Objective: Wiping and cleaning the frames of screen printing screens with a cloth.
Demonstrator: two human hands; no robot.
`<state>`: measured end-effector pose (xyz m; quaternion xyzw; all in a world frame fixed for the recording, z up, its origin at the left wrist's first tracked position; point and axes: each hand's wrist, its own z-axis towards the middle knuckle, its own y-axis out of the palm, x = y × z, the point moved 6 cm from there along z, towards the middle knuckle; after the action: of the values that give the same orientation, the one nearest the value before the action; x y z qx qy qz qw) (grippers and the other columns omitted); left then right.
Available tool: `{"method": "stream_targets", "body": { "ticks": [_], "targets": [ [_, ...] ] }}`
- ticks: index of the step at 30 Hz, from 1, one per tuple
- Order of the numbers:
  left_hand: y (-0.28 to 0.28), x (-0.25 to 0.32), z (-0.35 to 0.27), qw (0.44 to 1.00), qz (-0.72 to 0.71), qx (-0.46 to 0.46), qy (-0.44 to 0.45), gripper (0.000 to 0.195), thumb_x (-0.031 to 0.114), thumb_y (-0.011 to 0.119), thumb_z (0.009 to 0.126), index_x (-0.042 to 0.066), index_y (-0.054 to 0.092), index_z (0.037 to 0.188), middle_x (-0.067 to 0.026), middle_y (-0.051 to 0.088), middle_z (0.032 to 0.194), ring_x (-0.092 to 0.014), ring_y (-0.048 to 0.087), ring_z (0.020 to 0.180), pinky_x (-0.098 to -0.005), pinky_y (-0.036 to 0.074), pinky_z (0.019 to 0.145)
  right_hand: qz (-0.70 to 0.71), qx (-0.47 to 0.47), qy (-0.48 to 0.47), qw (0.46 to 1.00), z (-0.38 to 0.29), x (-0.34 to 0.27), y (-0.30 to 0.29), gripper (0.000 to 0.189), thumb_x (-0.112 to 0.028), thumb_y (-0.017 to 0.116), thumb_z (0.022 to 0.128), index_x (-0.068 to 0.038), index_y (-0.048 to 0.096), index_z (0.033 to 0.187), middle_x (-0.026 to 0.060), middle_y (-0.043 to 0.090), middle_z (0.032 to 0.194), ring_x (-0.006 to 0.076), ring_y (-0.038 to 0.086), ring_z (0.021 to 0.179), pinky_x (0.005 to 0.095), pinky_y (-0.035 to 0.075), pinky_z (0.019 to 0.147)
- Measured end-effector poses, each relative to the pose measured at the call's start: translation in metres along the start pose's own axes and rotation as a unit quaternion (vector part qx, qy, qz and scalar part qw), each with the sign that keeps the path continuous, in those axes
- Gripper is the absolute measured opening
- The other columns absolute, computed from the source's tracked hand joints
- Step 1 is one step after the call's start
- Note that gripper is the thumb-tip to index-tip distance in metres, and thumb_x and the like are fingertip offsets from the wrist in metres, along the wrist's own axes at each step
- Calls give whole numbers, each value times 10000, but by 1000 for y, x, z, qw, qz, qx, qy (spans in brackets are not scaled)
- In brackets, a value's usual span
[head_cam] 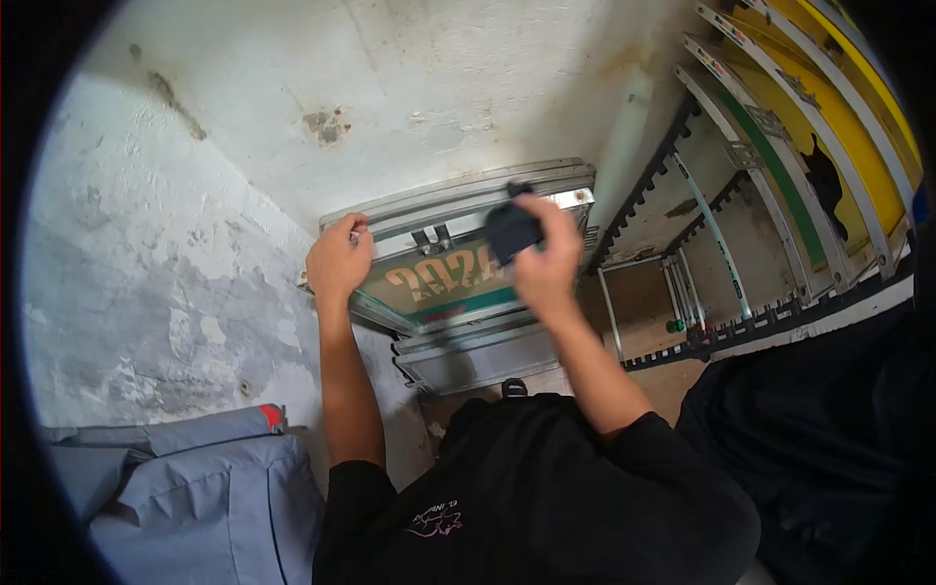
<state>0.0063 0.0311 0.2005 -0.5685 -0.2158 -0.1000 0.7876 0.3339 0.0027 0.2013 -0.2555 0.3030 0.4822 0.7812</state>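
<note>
A metal-framed printing screen [453, 285] with lettering on its mesh stands tilted before me, against other metal frames [468, 191] by the wall. My left hand [341, 256] grips the upper left corner of the frame. In my right hand [545, 256] is a dark, flat object [512, 230], blurred and too unclear to name, held over the screen's upper right part. A dark metal clip or bracket [433, 238] sits on the frame's top bar between my hands.
On the right, a black toothed rack [643, 208] holds several metal-framed screens [775, 146] with yellow and green mesh. Grey fabric [197, 504] lies at lower left. A stained wall [183, 292] rises close on the left. Black cloth [812, 439] is at lower right.
</note>
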Motion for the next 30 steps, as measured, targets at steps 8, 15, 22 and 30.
{"method": "stream_targets", "body": {
  "ticks": [8, 15, 22, 30],
  "targets": [
    [1, 1, -3, 1000, 1, 10, 18, 306, 274, 627, 912, 150, 757, 1160, -67, 788, 1077, -323, 735, 1018, -445, 570, 875, -303, -232, 18, 924, 74, 54, -47, 308, -86, 591, 866, -65, 711, 1150, 192, 735, 1134, 406, 678, 1135, 571, 464, 1038],
    [-1, 5, -5, 1000, 28, 11, 6, 324, 272, 605, 903, 129, 761, 1148, -79, 789, 1061, -334, 730, 1016, -461, 569, 871, -190, -369, -65, 907, 42, 17, 56, 269, -56, 600, 841, -1, 682, 1091, 277, 716, 983, 503, 665, 962, 522, 552, 875],
    [-3, 5, -5, 998, 57, 25, 2, 317, 280, 592, 907, 158, 763, 1146, -98, 785, 1027, -341, 735, 970, -448, 564, 850, 6, -554, 28, 832, 47, 6, 117, 437, 73, 543, 827, -44, 759, 1189, 177, 761, 896, 246, 703, 742, 380, 564, 733],
    [-5, 5, -3, 999, 29, 14, -7, 329, 274, 604, 894, 118, 763, 1136, -83, 793, 1044, -335, 736, 997, -468, 570, 867, -3, -490, 27, 871, 50, 22, 69, 507, 96, 586, 778, -101, 778, 1204, 201, 775, 1012, 373, 736, 891, 416, 575, 861]
  ]
}}
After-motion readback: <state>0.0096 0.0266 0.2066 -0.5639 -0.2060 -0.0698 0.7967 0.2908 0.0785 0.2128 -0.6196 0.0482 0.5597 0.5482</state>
